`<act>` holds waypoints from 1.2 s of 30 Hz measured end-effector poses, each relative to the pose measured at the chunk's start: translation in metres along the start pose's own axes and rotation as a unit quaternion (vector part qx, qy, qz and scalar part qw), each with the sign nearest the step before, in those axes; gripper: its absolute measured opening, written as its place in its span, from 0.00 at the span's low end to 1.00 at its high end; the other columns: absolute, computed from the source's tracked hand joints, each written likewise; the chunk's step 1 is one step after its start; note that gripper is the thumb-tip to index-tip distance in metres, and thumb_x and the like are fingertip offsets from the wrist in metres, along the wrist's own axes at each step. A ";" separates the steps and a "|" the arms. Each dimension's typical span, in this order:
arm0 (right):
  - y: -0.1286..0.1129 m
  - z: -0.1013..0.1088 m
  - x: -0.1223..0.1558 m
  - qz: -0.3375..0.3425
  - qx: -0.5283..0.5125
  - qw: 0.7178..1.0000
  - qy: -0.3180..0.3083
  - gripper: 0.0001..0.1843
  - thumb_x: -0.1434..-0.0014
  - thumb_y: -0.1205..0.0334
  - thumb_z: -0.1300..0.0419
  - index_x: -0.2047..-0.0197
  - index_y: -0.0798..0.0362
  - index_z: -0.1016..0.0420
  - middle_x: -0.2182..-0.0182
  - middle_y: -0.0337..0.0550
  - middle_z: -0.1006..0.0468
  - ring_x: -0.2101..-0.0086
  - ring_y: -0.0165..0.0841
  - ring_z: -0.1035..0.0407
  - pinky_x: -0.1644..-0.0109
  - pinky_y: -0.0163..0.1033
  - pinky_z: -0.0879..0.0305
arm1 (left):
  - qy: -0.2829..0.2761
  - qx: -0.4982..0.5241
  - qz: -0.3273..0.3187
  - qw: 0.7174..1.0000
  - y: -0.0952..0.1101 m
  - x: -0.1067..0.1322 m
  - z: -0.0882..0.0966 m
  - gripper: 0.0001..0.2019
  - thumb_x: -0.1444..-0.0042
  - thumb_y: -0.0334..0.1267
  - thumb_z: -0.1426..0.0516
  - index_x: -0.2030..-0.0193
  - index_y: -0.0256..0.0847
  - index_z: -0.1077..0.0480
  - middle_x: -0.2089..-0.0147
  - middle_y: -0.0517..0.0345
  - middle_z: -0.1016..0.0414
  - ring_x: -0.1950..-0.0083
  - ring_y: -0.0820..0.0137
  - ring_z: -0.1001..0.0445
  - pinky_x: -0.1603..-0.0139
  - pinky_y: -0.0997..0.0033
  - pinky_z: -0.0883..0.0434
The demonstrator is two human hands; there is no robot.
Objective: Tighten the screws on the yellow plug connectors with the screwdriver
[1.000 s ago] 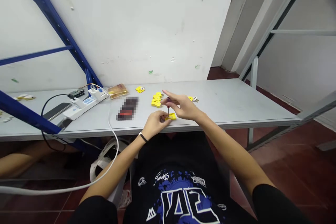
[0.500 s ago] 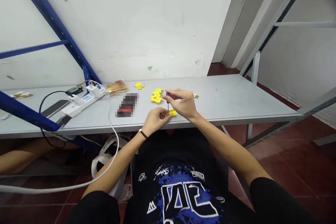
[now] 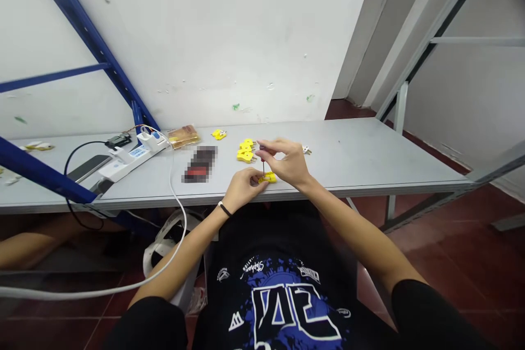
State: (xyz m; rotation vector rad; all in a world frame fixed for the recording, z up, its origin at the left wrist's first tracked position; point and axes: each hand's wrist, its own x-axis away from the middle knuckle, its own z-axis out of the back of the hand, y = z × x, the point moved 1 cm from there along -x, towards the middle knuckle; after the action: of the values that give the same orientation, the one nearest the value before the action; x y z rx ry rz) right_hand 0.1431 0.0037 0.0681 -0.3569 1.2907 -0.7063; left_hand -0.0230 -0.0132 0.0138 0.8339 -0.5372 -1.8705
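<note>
Near the worktop's [image 3: 369,164] front edge, the left hand [image 3: 243,186] pinches one blocky yellow plastic connector [image 3: 269,177]; the right hand [image 3: 291,162] grips one red-handled metal screwdriver [image 3: 263,168]. Beyond: three yellow pronged plugs [image 3: 245,157].

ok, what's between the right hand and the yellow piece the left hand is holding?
The thin screwdriver shaft, running down from the right hand to the yellow piece. The head view shows it.
</note>
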 end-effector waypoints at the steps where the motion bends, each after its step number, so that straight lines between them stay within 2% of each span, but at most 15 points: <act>1: 0.000 0.000 0.000 -0.006 -0.010 1.000 -0.014 0.13 0.37 0.60 0.36 0.51 0.49 0.16 0.64 0.44 0.16 0.68 0.34 0.23 0.56 0.45 0.22 | -0.001 -0.001 -0.004 1.000 0.000 0.000 0.000 0.08 0.45 0.38 0.34 0.59 0.39 0.21 0.63 0.55 0.19 0.65 0.68 0.25 0.60 0.68 0.27; 4: -0.004 0.002 -0.001 0.000 -0.020 0.999 -0.047 0.16 0.36 0.64 0.40 0.46 0.50 0.19 0.58 0.46 0.15 0.64 0.35 0.21 0.52 0.46 0.22 | -0.002 -0.005 -0.013 1.000 0.001 0.000 0.001 0.07 0.44 0.38 0.34 0.60 0.39 0.21 0.62 0.55 0.19 0.64 0.68 0.24 0.59 0.67 0.26; 7: -0.007 0.002 -0.002 0.004 -0.003 0.999 -0.038 0.13 0.39 0.59 0.34 0.51 0.50 0.16 0.59 0.47 0.17 0.60 0.37 0.23 0.53 0.46 0.23 | 0.001 0.000 -0.011 1.000 0.001 0.001 0.000 0.06 0.44 0.39 0.35 0.62 0.40 0.21 0.63 0.55 0.19 0.64 0.68 0.24 0.59 0.67 0.26; 9: -0.006 0.003 -0.003 -0.008 -0.001 1.000 -0.021 0.11 0.42 0.56 0.31 0.56 0.49 0.15 0.63 0.46 0.17 0.63 0.37 0.24 0.55 0.45 0.23 | 0.005 0.000 -0.008 1.000 -0.001 0.001 0.000 0.07 0.44 0.41 0.34 0.62 0.40 0.21 0.63 0.55 0.19 0.64 0.67 0.24 0.59 0.67 0.26; 11: -0.005 0.004 -0.003 -0.024 -0.018 0.999 -0.017 0.11 0.41 0.57 0.32 0.55 0.48 0.15 0.64 0.44 0.17 0.66 0.35 0.24 0.56 0.45 0.22 | 0.006 -0.005 -0.010 1.000 -0.002 0.000 -0.001 0.08 0.44 0.41 0.34 0.60 0.40 0.21 0.62 0.55 0.19 0.64 0.68 0.25 0.59 0.67 0.26; 15: -0.007 0.009 -0.003 -0.031 -0.070 0.995 -0.070 0.17 0.37 0.60 0.38 0.45 0.48 0.18 0.56 0.45 0.16 0.62 0.35 0.22 0.50 0.47 0.22 | 0.005 -0.009 -0.022 1.000 -0.002 0.001 0.000 0.09 0.44 0.40 0.35 0.58 0.39 0.20 0.63 0.55 0.20 0.64 0.68 0.25 0.59 0.67 0.27; 18: -0.009 0.010 -0.005 -0.031 -0.067 0.994 -0.082 0.15 0.40 0.57 0.33 0.50 0.47 0.15 0.54 0.46 0.18 0.56 0.37 0.23 0.51 0.45 0.22 | 0.008 -0.010 -0.017 1.000 -0.001 0.001 0.000 0.09 0.44 0.40 0.35 0.58 0.40 0.20 0.64 0.56 0.21 0.65 0.68 0.26 0.60 0.68 0.27; 20: -0.008 0.009 -0.006 -0.043 -0.073 0.994 -0.067 0.14 0.43 0.55 0.30 0.54 0.47 0.14 0.58 0.45 0.18 0.59 0.36 0.23 0.54 0.44 0.22 | 0.011 -0.009 -0.013 1.000 -0.002 0.001 0.000 0.09 0.44 0.40 0.35 0.58 0.41 0.20 0.64 0.56 0.20 0.65 0.68 0.26 0.61 0.67 0.27; 23: -0.006 0.009 -0.005 -0.059 -0.120 0.989 -0.061 0.16 0.41 0.56 0.33 0.50 0.49 0.15 0.60 0.45 0.16 0.66 0.33 0.23 0.53 0.46 0.20 | 0.012 -0.007 -0.010 1.000 -0.002 0.002 -0.001 0.11 0.44 0.42 0.35 0.57 0.40 0.21 0.63 0.55 0.20 0.64 0.67 0.25 0.61 0.67 0.26; 26: -0.007 0.009 -0.004 -0.055 -0.132 0.986 -0.088 0.19 0.38 0.57 0.37 0.44 0.49 0.18 0.53 0.46 0.16 0.62 0.34 0.21 0.48 0.49 0.21 | 0.010 -0.011 -0.014 1.000 -0.002 0.002 -0.001 0.11 0.44 0.42 0.35 0.58 0.39 0.21 0.62 0.54 0.19 0.64 0.67 0.25 0.61 0.67 0.26; 29: -0.008 0.009 -0.004 -0.049 -0.095 0.990 -0.094 0.16 0.40 0.56 0.34 0.49 0.47 0.16 0.53 0.46 0.17 0.56 0.36 0.22 0.50 0.45 0.21 | 0.013 -0.012 -0.015 1.000 -0.002 0.002 -0.001 0.10 0.44 0.41 0.35 0.58 0.40 0.21 0.62 0.54 0.20 0.64 0.67 0.24 0.61 0.67 0.27; 33: -0.006 0.008 -0.006 -0.037 -0.076 0.994 -0.062 0.12 0.41 0.57 0.32 0.54 0.48 0.14 0.62 0.45 0.17 0.64 0.34 0.23 0.57 0.42 0.21 | 0.016 -0.008 -0.017 1.000 -0.003 0.001 -0.002 0.10 0.44 0.41 0.35 0.58 0.39 0.21 0.63 0.54 0.20 0.64 0.67 0.24 0.61 0.67 0.27; 36: -0.004 0.009 -0.006 -0.025 -0.074 0.996 -0.050 0.15 0.38 0.60 0.38 0.50 0.49 0.16 0.59 0.45 0.16 0.64 0.35 0.22 0.55 0.45 0.21 | 0.014 -0.009 -0.021 1.000 -0.002 0.001 -0.001 0.10 0.44 0.41 0.35 0.57 0.39 0.21 0.62 0.54 0.20 0.64 0.67 0.24 0.61 0.68 0.27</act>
State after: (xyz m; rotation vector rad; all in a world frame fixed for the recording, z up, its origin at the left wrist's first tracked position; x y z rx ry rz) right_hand 0.1503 0.0028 0.0775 -0.5397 1.2460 -0.6278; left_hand -0.0238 -0.0136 0.0113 0.8637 -0.4871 -1.8961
